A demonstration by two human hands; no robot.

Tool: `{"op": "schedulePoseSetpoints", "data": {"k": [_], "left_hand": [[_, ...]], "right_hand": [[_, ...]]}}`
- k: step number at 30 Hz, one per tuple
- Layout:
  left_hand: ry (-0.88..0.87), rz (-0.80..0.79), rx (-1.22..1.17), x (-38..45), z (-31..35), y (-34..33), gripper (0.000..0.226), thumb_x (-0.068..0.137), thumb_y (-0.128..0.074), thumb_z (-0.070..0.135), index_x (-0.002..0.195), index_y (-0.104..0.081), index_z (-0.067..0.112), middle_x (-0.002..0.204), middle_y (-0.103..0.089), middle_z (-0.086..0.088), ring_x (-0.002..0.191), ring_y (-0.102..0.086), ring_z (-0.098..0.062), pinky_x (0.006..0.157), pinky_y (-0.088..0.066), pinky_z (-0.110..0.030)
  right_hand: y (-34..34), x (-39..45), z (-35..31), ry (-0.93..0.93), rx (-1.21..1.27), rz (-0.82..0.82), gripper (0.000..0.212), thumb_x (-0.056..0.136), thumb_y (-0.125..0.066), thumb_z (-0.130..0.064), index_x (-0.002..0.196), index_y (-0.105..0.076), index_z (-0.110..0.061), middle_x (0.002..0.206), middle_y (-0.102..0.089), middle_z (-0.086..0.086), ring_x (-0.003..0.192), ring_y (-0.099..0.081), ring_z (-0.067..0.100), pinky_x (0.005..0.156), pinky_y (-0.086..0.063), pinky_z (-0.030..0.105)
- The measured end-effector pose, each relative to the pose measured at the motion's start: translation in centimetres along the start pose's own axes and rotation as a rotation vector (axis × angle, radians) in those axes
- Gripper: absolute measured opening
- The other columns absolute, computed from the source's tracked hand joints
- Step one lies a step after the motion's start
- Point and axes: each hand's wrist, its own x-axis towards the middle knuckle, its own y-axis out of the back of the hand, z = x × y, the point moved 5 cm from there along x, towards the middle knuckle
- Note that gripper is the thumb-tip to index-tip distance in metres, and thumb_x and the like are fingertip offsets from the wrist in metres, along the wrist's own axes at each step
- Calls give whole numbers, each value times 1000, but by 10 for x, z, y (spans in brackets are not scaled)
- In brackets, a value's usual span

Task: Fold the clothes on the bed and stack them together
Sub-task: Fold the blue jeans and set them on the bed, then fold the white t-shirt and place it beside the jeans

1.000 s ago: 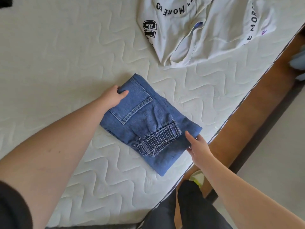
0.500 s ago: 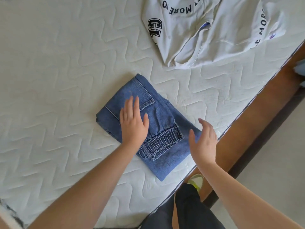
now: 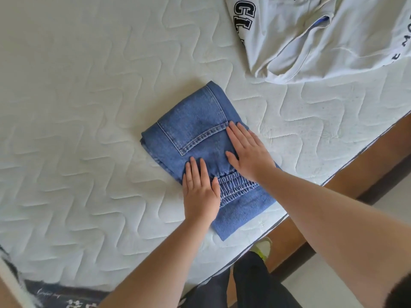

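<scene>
A folded pair of blue jeans (image 3: 195,127) lies on the white quilted mattress (image 3: 89,107), near its right edge, back pocket and elastic waistband facing up. My left hand (image 3: 200,192) rests flat on the jeans' near left part, fingers together. My right hand (image 3: 249,152) lies flat on the jeans' right side, fingers spread. Neither hand grips the cloth. An unfolded white T-shirt (image 3: 322,36) with dark lettering lies crumpled at the far right of the mattress.
The mattress edge runs diagonally at the right, with a brown wooden bed frame (image 3: 367,156) beyond it and pale floor below. My dark trousers (image 3: 255,285) and a shoe (image 3: 263,246) show at the bottom. A dark printed fabric (image 3: 66,301) lies at the bottom left.
My left hand slid from the pocket area toward the near left of the jeans. My right hand came down from beside the jeans and now presses flat on them.
</scene>
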Motion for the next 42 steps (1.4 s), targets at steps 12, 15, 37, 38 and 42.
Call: {"op": "schedulePoseSetpoints", "data": {"k": [12, 15, 37, 38, 42], "left_hand": [[-223, -19, 161, -91, 17, -45, 89, 91, -41, 71, 156, -24, 12, 163, -17, -15, 150, -15, -35, 115, -25, -59], [-237, -74, 250, -88, 16, -50, 106, 78, -54, 74, 157, -20, 12, 163, -14, -18, 150, -12, -38, 116, -24, -59], [-633, 73, 281, -209, 137, 226, 48, 86, -62, 36, 127, -61, 11, 117, -62, -8, 107, -62, -27, 85, -51, -42], [-637, 105, 288, -217, 143, 241, 48, 85, -65, 35, 126, -62, 11, 119, -62, -8, 109, -62, -28, 87, -51, -43], [-670, 214, 257, -239, 165, 288, 44, 88, -63, 34, 127, -63, 13, 128, -61, -10, 122, -57, -30, 98, -48, -46]], "right_hand": [[-24, -120, 23, -154, -29, -63, 68, 103, -13, -54, 156, 8, -18, 164, 7, -4, 151, 8, 12, 122, 3, 31], [-38, -148, 35, -160, -135, -156, 69, 101, -6, -55, 153, 19, -19, 161, 22, -4, 147, 24, 12, 119, 17, 30], [223, -354, -34, -204, 23, 115, 50, 100, -46, -44, 143, -47, -19, 151, -44, 3, 139, -40, 23, 116, -27, 37], [239, -366, -39, -212, 16, 148, 49, 99, -48, -43, 141, -50, -18, 148, -48, 4, 137, -43, 24, 114, -30, 38], [293, -400, -54, -254, 22, 281, 42, 95, -59, -38, 130, -61, -13, 134, -60, 7, 124, -56, 29, 106, -40, 42]]}}
